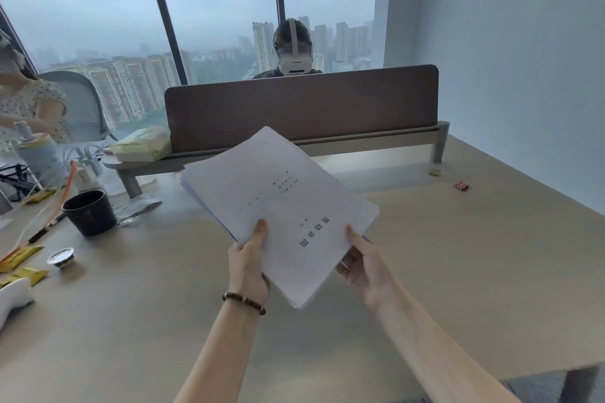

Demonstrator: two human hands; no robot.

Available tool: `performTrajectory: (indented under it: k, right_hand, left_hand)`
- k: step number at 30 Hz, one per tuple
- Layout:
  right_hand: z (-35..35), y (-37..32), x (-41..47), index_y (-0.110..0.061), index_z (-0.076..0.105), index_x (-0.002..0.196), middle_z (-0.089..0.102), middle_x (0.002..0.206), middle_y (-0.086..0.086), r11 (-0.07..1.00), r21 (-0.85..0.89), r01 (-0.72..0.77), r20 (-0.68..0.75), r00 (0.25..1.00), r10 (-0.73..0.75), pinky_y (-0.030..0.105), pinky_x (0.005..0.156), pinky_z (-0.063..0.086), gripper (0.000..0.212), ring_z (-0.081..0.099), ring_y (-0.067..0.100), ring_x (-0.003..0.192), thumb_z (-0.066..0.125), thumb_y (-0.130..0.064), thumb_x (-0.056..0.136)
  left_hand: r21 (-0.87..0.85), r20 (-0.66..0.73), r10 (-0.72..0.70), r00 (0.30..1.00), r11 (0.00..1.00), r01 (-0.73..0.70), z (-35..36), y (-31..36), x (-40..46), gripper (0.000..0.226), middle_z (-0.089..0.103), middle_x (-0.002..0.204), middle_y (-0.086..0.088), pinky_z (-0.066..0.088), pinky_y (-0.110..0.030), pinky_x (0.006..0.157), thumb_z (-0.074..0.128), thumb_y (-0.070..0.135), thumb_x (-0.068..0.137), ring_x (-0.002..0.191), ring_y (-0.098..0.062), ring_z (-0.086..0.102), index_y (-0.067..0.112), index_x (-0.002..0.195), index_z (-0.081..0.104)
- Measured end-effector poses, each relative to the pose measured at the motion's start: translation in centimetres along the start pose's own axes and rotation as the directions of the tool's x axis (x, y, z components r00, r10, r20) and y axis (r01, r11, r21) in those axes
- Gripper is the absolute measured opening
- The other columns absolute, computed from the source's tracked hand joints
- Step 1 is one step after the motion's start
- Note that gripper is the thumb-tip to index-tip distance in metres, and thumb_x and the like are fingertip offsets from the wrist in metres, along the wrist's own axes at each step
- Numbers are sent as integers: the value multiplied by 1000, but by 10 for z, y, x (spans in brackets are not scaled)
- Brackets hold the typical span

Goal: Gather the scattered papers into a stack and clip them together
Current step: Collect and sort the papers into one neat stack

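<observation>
Aloft, paper stack [278, 206] (both hands)

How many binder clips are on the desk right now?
2: a gold clip by the divider's right leg, and a red clip just right of it. Others may be hidden.

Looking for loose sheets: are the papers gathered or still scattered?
Gathered: one stack of papers held above the table by left hand and right hand.

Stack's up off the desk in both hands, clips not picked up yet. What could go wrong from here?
The paper stack looks uneven at its far-left edge, so lower sheets could slip out. Both hands, left hand and right hand, grip only the near end. The gold clip and red clip lie far right; reaching them leaves a one-handed hold.
</observation>
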State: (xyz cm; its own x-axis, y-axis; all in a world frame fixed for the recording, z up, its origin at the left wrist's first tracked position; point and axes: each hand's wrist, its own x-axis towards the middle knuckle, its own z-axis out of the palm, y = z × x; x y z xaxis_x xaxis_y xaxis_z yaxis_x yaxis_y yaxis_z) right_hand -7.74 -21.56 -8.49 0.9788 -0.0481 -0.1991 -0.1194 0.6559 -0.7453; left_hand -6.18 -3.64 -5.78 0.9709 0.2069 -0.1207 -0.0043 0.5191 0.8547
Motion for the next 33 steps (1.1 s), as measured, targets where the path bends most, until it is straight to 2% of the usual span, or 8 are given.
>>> performTrajectory:
  k: [4,7,12,16,19,23,26,33]
  right_hand:
    - [16,16,-1,-18,63,115,76,98,1,998,28,50,-140,989,-45,33,74,56,20,70,19,84,58,-8,98]
    - [13,6,0,-18,61,109,77,80,-5,995,-43,95,-184,978,-102,30,60,58,19,73,14,67,54,-3,100]
    - [-8,-27,-8,-14,62,108,78,96,4,959,-215,184,-137,967,-217,31,55,59,14,75,14,68,55,-5,101]
    - [-20,-49,-11,-11,67,114,78,109,9,907,-343,243,-84,954,-287,41,73,61,17,75,24,86,59,-11,99]
    - [-19,-55,-13,-9,67,113,77,109,10,879,-395,267,-66,946,-317,50,85,57,16,71,29,89,60,-10,99]
    - [-19,-48,-16,-14,68,102,78,98,5,842,-457,286,-17,944,-330,40,75,59,9,72,22,78,60,-10,99]
    - [-25,-44,-18,-15,68,99,78,89,-1,808,-502,308,6,936,-353,31,65,57,11,72,15,73,59,-9,99]
    - [-40,-40,-21,-1,69,110,77,105,13,802,-504,321,37,936,-351,40,78,54,17,71,26,88,61,-7,97]
  left_hand:
    - [-22,-9,-7,1000,1000,6,14,-14,-9,14,77,105,-6,60,-39,83,68,19,91,92,-22,74,10,102,72]
    - [24,50,21,999,999,-23,12,-7,-15,21,77,107,-2,54,-42,93,65,15,93,103,-22,71,9,112,70]
    - [-167,206,115,972,983,-80,-36,49,14,33,73,114,-3,58,-32,74,50,33,97,97,-18,71,17,123,64]
    - [107,352,7,936,993,-47,-61,85,20,39,73,71,-4,51,-20,45,54,45,91,52,-14,66,15,85,77]
    - [360,480,-84,873,927,-109,-61,91,21,58,77,94,-12,59,-28,59,83,55,62,71,-20,74,12,101,76]
    - [442,431,-91,898,889,-122,-61,76,19,44,75,114,-10,56,-41,89,85,34,70,101,-26,72,15,109,75]
    - [404,384,-14,923,902,-154,-59,62,14,21,77,108,-7,57,-41,86,73,15,81,98,-25,73,17,102,76]
    - [351,302,91,949,915,-199,-65,40,13,64,78,98,-10,60,-30,67,93,54,45,85,-23,75,12,92,79]
